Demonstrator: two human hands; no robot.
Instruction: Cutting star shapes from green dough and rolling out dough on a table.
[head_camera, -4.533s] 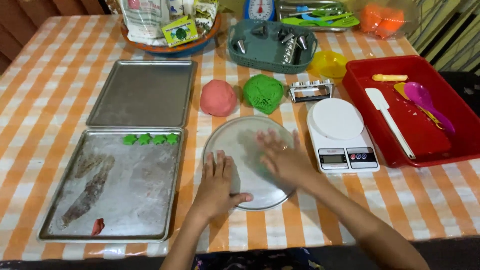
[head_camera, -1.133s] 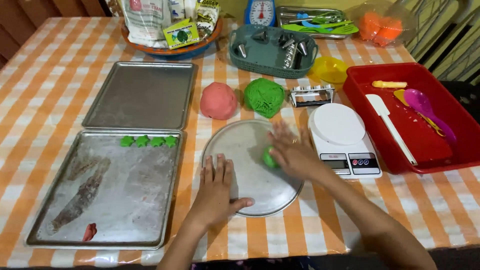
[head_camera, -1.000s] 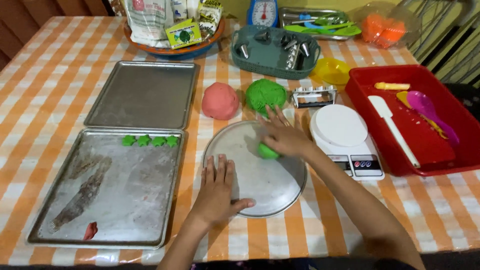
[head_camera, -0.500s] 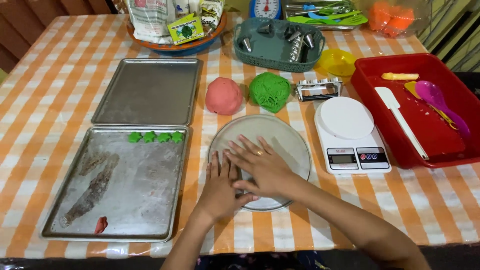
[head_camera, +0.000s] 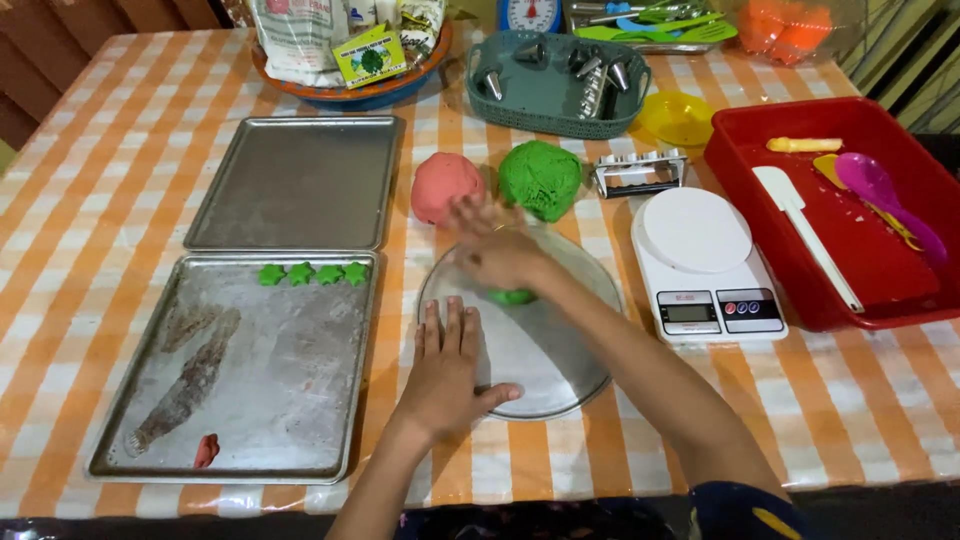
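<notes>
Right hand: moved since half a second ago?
Yes. The right hand slid from mid-plate toward the far rim of the round plate, nearer the green dough ball.

Round plate (head_camera: 560, 370) sits mid-worktop, two baking trays (head_camera: 300, 185) to its left, scale (head_camera: 700, 250) right, two dough balls (head_camera: 540, 178) just behind.

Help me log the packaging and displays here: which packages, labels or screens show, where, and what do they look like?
Flour bag: in the bowl at the far edge, white, soft.
Small box: leaning in the same bowl, yellow-green with a dark green picture.
Scale display: front of the white kitchen scale, right of the round tray; small grey rectangle.
</notes>
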